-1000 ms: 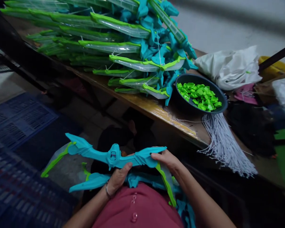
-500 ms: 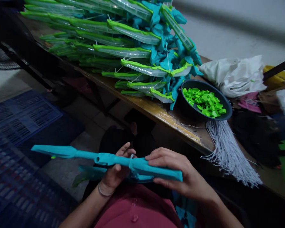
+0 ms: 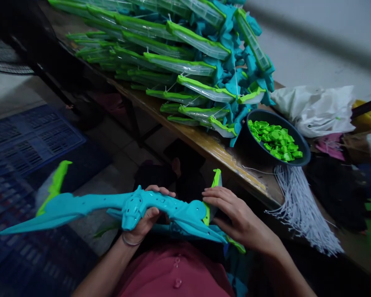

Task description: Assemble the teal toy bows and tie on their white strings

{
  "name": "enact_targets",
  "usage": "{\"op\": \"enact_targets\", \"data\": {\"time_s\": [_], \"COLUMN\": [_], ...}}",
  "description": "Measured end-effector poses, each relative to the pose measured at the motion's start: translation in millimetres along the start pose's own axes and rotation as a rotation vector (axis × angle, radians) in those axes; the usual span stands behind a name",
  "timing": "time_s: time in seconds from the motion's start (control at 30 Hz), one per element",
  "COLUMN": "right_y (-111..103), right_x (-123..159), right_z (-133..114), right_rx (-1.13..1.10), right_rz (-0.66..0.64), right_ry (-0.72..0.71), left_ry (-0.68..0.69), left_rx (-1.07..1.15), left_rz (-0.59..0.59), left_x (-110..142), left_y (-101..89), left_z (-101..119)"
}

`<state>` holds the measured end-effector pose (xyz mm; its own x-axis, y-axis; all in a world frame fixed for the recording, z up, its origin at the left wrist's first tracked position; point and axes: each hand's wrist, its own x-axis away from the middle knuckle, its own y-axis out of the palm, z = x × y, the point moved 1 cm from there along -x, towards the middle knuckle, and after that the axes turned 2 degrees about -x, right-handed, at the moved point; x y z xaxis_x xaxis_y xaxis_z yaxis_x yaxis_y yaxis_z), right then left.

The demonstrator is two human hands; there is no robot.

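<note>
A turquoise plastic toy bow [image 3: 108, 202] with bright green limb tips lies crosswise over my lap, its broad side facing up. My left hand [image 3: 145, 220] is closed around its middle grip, thumb in front and fingers behind. At the right end, my right hand [image 3: 235, 210] has its fingers curled over the upright green limb piece [image 3: 216, 179]; the fingertips are partly hidden. Beneath the bow, more turquoise and green parts show on my lap, mostly covered.
Many turquoise and green bows [image 3: 188, 62], strung with white cord, are stacked on the wooden table [image 3: 216, 152]. Beside them stand a dark bowl [image 3: 306, 154] of small green pieces and a bundle of white cords [image 3: 297, 210] over the edge. Blue crates [image 3: 34, 144] lie at left.
The bow has been turned from its narrow edge to its broad side, bringing the green limb tips into view. My right hand has shifted onto the right limb. The camera view has moved slightly left.
</note>
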<state>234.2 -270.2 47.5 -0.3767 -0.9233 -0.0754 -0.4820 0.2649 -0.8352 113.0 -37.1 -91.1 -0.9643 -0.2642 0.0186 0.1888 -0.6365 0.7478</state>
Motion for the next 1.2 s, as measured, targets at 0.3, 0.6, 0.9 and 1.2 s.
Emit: {"op": "enact_targets", "data": {"time_s": [0.3, 0.6, 0.9, 1.2], "right_y": [4, 28, 77, 99], "right_x": [-15, -19, -26, -32], "right_z": [7, 6, 18, 25], "right_rx": [-0.223, -0.357, -1.288, -1.347], "right_rz": [0.093, 0.438, 0.258, 0.345], "right_ry": [0.055, 0.357, 0.576, 0.571], "left_ry": [0.149, 0.245, 0.244, 0.058], "left_rx": [-0.184, -0.339, -0.295, -0.072], "left_rz": [-0.024, -0.018, -0.127, -0.027], "left_x": [-12, -9, -11, -6], "left_y": [4.0, 10.7, -1.4, -12.0], "left_z": [25, 48, 54, 10]}}
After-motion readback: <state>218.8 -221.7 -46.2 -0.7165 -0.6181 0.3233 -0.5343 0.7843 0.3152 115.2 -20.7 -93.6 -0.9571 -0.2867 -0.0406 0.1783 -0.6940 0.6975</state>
